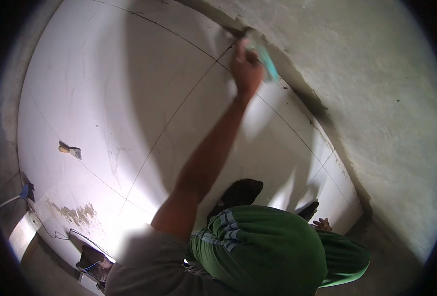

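My left hand (247, 71) reaches far forward to where the pale tiled floor (206, 118) meets the grey wall (357, 64). Its fingers are closed around a teal, narrow, flat thing (267, 61), blurred by motion, so its kind cannot be made out. The thing lies along the joint between floor and wall. My right hand (323, 225) shows only in part beyond my green-clothed knee (278, 237). Its fingers are spread low near the floor, and nothing shows in them.
A putty knife (70, 149) lies on the tiles at the left. Behind it are a brown dirt patch (75, 214), a blue brush head (27, 191), a dark cable (55, 236) and a dark object (92, 261). My dark shoe (242, 191) is beside my knee.
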A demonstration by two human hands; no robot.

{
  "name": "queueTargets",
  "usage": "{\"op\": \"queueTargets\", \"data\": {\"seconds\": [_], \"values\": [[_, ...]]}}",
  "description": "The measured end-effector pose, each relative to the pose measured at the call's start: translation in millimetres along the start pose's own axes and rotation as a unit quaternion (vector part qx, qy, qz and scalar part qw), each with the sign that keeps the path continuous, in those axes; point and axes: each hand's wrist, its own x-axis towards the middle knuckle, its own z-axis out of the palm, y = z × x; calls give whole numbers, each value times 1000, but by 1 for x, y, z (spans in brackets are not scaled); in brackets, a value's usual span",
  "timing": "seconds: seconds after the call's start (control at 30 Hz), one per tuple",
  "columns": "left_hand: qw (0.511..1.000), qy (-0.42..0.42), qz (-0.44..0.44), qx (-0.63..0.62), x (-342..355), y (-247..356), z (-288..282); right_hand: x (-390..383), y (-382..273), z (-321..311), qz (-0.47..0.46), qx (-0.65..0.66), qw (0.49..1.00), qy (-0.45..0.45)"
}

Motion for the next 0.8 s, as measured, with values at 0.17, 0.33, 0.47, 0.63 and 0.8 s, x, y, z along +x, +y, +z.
{"op": "queueTargets", "data": {"seconds": [0.17,0.33,0.47,0.63,0.8], "values": [[973,-173,-102,-110,-135,60,28,18,-1,-19,-10,-11,998,-65],[987,-105,-113,46,-42,55,-11,44,18,-33,31,33,998,-54],[998,-28,38,49,38,13,-16,29,34,-17,-1,38,999,-20],[993,-61,-84,-47,-61,16,38,-22,23,27,-95,19,993,72],[969,-236,39,-53,-210,79,78,-50,12,57,-92,63,989,98]]}}
